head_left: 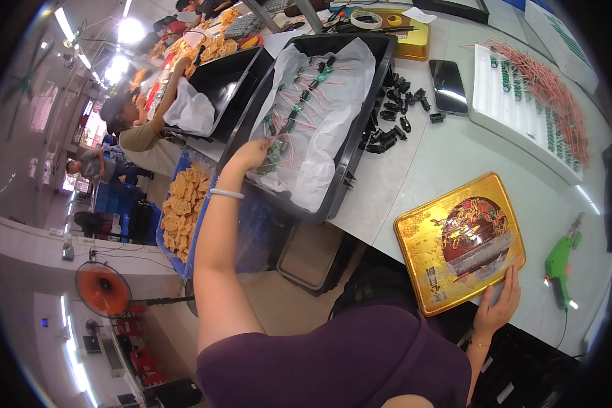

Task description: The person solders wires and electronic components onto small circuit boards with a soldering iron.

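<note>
My left hand (253, 155) reaches over the near left wall of a black plastic tray (347, 163) lined with white paper (330, 146). Its fingers are closed together at a cluster of small green parts with thin pink wires (279, 151); what lies between the fingertips is too small to make out. More green and black wired pieces (306, 94) form a row along the paper. My right hand (498, 306) lies with fingers stretched out against the near right edge of a gold rectangular tin (421, 248) with a dark red round design. That tin overhangs the table edge.
Loose black plastic parts (396, 109) lie beside the tray, near a phone (449, 86). A white foam block (523, 132) carries green parts with pink wires. A green glue gun (559, 262) lies at right. Left stand a blue crate of orange pieces (183, 211) and a co-worker (139, 129).
</note>
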Demonstrator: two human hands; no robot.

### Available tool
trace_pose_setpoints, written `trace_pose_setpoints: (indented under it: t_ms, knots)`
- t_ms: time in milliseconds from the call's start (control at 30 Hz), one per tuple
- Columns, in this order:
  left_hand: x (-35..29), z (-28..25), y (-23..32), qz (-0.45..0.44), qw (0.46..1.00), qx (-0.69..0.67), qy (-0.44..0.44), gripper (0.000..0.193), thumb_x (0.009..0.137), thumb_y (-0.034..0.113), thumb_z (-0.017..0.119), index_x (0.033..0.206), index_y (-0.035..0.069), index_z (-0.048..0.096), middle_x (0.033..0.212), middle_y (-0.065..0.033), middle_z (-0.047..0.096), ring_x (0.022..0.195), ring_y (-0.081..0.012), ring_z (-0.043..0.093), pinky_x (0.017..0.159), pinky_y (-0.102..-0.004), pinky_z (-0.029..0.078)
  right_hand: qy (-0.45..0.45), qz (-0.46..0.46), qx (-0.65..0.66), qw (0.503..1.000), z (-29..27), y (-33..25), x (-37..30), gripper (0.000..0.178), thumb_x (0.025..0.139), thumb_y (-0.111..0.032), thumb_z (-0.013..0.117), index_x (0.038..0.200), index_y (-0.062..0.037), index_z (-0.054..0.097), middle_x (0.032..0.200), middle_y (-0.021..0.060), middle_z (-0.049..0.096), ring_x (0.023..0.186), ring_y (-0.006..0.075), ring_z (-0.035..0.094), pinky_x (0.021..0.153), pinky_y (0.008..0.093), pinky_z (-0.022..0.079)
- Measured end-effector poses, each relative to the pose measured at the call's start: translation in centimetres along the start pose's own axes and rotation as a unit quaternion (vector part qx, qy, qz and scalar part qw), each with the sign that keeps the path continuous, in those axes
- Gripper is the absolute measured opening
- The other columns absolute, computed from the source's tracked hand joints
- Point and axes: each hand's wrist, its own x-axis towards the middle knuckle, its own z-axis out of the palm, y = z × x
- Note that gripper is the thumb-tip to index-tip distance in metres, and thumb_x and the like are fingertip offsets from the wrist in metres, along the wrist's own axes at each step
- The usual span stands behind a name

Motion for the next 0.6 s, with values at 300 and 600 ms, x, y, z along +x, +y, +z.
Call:
trace_pose_setpoints:
  t_ms: [300,600]
  knots:
    - [3.6,1.0,2.9,0.101,0.99,0.096,0.014,0.056,0.086,0.039,0.045,0.135,0.015,0.033,0.14,-0.0167,0.028,0.129,-0.0332,0.025,0.103,-0.0418,0.025,0.0,0.002,0.001,1.0,0.0,0.4,0.1,0.048,0.083,-0.023,0.049,0.126,-0.0023,0.044,0.129,0.0129,0.045,0.118,0.0288,0.043,0.1,0.0415,0.028]
    - [4.1,-4.0,7.6,0.153,0.988,0.014,0.027,0.06,0.074,0.032,0.064,0.123,0.003,0.047,0.123,-0.0246,0.047,0.116,-0.0347,0.044,0.098,-0.0379,0.034,-0.003,0.026,0.008,1.0,0.0,0.5,-0.4,0.053,0.075,-0.026,0.057,0.122,-0.0044,0.046,0.126,0.0114,0.047,0.116,0.0273,0.044,0.099,0.044,0.029]
